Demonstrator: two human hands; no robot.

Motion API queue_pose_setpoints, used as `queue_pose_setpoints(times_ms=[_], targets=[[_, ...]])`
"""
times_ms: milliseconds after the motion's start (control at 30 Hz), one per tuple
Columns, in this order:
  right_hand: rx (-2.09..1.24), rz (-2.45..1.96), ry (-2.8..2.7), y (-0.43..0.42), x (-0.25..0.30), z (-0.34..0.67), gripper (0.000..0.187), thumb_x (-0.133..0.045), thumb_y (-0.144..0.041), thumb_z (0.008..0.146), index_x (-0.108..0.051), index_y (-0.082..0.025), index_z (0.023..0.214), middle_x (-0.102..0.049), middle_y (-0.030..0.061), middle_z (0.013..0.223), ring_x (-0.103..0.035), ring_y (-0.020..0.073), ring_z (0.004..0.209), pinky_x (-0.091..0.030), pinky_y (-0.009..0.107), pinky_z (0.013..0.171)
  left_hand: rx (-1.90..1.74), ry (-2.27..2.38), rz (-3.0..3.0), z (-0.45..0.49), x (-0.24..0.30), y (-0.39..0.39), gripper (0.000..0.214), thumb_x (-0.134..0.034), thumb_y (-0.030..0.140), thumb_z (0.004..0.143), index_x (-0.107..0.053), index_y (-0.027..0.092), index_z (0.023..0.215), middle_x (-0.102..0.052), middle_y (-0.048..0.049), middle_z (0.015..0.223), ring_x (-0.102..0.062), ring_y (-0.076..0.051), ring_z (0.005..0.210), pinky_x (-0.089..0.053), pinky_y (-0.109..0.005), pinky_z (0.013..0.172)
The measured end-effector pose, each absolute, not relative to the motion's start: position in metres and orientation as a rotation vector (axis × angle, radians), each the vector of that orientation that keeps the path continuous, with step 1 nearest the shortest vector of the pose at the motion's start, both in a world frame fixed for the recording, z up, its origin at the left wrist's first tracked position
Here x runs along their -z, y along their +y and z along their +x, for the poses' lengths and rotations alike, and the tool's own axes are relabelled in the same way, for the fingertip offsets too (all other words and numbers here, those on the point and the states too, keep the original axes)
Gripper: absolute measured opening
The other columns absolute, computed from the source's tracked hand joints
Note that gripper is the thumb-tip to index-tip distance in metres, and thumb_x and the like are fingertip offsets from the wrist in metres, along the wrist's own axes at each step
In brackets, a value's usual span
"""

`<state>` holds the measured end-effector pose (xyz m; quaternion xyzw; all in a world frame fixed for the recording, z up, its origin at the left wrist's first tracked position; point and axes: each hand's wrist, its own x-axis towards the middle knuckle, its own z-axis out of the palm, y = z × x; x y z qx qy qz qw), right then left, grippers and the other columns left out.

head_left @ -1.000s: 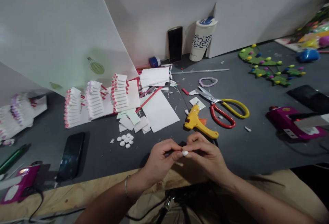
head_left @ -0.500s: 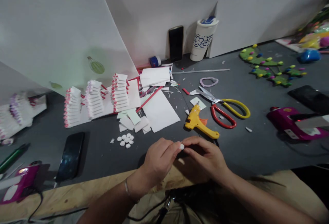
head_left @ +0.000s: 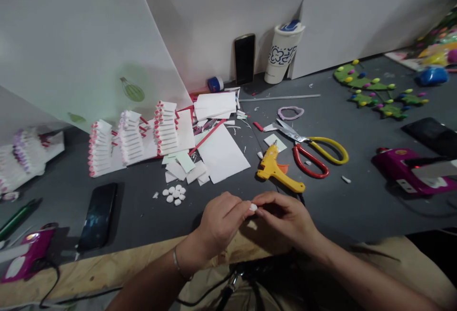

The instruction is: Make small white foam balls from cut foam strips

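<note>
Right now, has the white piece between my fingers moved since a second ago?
Yes, the white piece shifted slightly left and upward in view, against the yellow glue gun.

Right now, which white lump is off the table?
The lump held between the left hand and right hand; the clustered lumps lie on the table.

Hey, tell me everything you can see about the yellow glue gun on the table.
The glue gun is yellow and looks like hard plastic, with an orange trigger and a narrow nozzle. It lies on its side on the dark tabletop, nozzle pointing to the back, over a small pale card; whether they touch is unclear. Its handle slants back to the right. Neither the left hand nor the right hand holds it. A dark cord shows by the handle's end.
</note>
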<state>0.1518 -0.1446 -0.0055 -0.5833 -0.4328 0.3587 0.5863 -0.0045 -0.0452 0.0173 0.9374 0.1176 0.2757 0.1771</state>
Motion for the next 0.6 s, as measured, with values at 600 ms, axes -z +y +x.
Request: queue_pose_setpoints(times_ms=[600], targets=[[-0.969,-1.4,-1.026,-0.144,0.002,0.157,0.009,-0.066,-0.028,0.078,-0.07,-0.02,0.079,-0.068,0.001,0.066,-0.06,0.0126,0.059,-0.05,0.022,0.054,-0.618,0.302,2.595,-0.003,-0.029,-0.038,0.015,-0.049,0.018,0.092,-0.065,0.015,0.092,-0.066,-0.0043,0.078,-0.056,-0.014,0.069,-0.047,-0.024,0.064]])
